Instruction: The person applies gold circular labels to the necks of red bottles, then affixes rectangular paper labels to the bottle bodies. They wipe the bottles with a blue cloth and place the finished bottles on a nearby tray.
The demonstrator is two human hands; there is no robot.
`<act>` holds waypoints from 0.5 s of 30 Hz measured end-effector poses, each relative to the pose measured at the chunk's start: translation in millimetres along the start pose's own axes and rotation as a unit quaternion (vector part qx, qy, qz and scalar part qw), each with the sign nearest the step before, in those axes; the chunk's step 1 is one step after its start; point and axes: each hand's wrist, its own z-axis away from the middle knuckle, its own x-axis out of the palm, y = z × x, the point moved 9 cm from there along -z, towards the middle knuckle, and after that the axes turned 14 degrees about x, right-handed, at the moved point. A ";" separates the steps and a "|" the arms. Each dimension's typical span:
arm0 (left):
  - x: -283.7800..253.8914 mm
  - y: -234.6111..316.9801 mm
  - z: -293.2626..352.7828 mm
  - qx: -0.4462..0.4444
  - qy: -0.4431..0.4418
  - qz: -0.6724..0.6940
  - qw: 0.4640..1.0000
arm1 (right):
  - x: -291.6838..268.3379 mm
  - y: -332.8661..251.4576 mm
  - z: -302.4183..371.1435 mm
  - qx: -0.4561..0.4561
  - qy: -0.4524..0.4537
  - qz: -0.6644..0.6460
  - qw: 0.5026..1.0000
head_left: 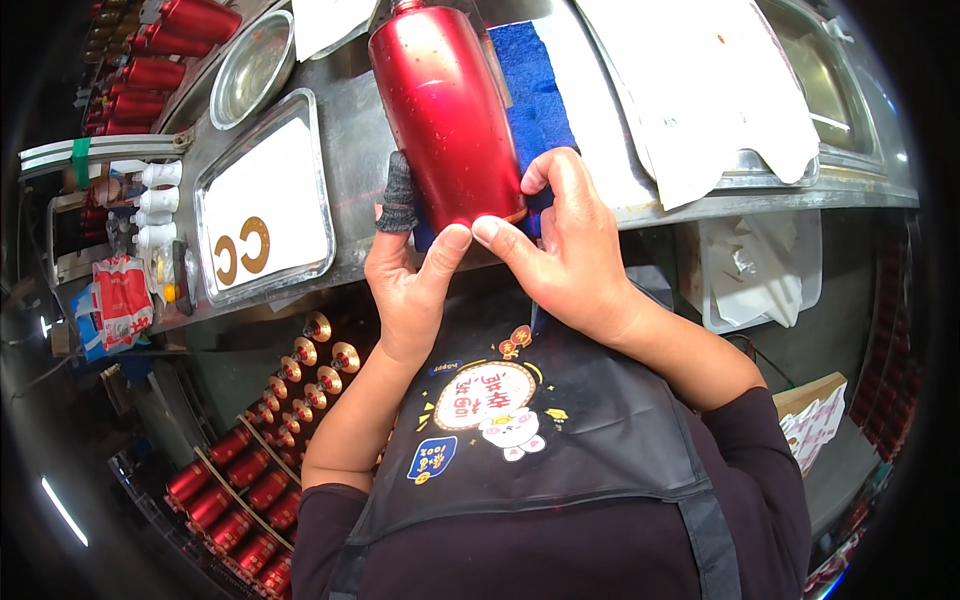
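Observation:
A glossy red bottle (450, 110) lies in front of me with its lower end toward me and its neck at the upper edge of the view. My left hand (400, 285) grips its lower left side, and a dark grey knitted cover wraps one finger. From the other side my right hand (575, 250) holds it, index finger bent against the red wall. Both thumbs press close together at the bottle's near end. Beneath and beside the bottle is a blue cloth (535, 85). Fingers behind the bottle are hidden.
On the metal table, a tray (323, 215) carries white paper with two gold C-shaped pieces (255, 245). A round metal bowl (283, 60) stands behind it. White sheets (700, 90) cover the right side. Racked red bottles (230, 500) stand lower left; a bin (812, 270) holds crumpled paper.

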 end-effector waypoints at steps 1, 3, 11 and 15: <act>-0.2 -0.1 -0.2 0.001 0.005 -0.004 1.000 | 0.5 2.1 -0.2 0.002 -0.002 -0.009 1.000; -2.1 -1.0 2.1 0.003 0.010 -0.016 1.000 | 0.3 5.8 -1.2 0.006 -0.007 -0.034 0.999; -23.5 16.8 27.1 0.159 -0.074 -0.305 0.936 | 0.6 -1.8 1.9 -0.021 -0.008 -0.011 1.000; -15.2 10.6 41.5 0.183 -0.116 -0.380 0.899 | 4.3 -19.3 7.9 -0.095 0.053 0.093 0.990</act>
